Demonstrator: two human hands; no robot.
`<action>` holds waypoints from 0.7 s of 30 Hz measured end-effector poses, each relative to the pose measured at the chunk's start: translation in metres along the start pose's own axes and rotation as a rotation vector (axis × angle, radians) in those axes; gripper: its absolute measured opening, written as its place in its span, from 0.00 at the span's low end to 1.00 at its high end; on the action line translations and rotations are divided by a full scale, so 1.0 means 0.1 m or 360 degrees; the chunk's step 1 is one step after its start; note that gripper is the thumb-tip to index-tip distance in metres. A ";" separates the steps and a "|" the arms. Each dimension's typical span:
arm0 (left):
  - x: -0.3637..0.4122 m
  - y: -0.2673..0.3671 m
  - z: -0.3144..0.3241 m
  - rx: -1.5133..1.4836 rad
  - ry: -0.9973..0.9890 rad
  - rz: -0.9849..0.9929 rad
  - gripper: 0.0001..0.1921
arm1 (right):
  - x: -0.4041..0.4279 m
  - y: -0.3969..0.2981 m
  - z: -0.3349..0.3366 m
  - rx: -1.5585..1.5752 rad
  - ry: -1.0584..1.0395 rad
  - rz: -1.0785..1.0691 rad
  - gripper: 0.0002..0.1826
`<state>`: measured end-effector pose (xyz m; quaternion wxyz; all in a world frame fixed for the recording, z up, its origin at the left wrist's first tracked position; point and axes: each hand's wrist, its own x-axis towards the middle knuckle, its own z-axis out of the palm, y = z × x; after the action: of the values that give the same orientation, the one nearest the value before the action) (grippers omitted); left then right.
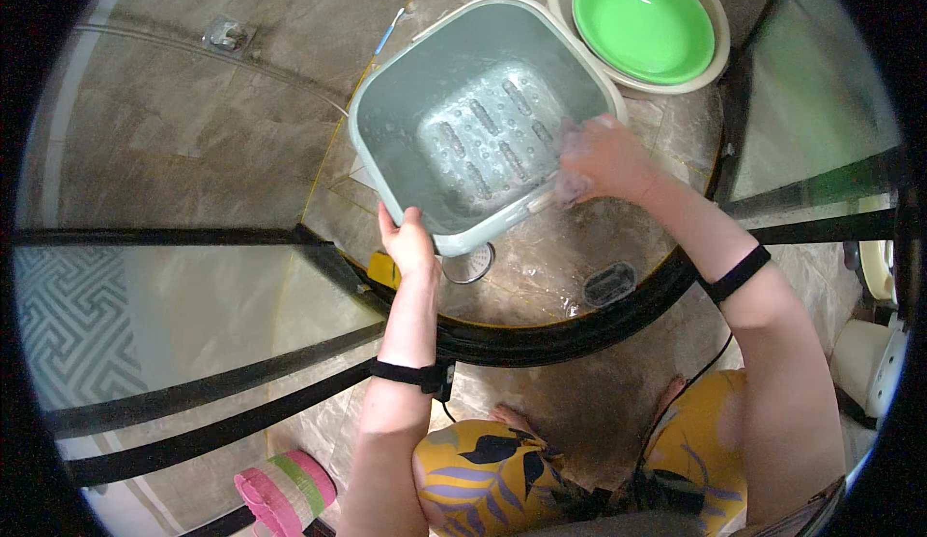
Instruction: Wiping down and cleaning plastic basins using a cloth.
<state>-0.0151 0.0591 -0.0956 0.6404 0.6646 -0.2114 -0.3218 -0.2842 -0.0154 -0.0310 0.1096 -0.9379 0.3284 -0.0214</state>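
Observation:
A grey-green plastic tub, a foot-bath type with raised ribs and bumps on its wet floor, is tilted toward me. At its near left corner, my left hand grips the rim, thumb over the edge. My right hand is at the near right rim, closed on a pale lilac mesh or cloth scrubber. Motion blur and the fingers hide part of the scrubber, so its exact kind is unclear. It is against the rim.
Behind the tub, a green basin sits inside a larger beige basin. A toothbrush lies near the wall. Below are a shower head, a yellow object, a floor drain and the curved black shower threshold.

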 end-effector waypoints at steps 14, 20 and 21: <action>0.05 0.14 0.15 -0.0287 -0.0119 -0.0263 0.34 | 0.41 -0.11 0.20 0.0044 0.0707 -0.0528 0.15; -0.18 0.21 0.18 0.1573 0.0191 0.1016 0.30 | 0.25 0.03 -0.21 -0.0187 0.0259 0.0139 0.10; -0.22 0.23 0.26 0.1895 0.0166 0.1566 0.28 | 0.30 -0.14 -0.17 -0.0216 0.0214 0.0150 0.10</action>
<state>-0.0457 0.0535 -0.0686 0.2535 0.7408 -0.5892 0.1995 -0.2542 -0.0262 -0.0126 0.0243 -0.9231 0.3795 -0.0567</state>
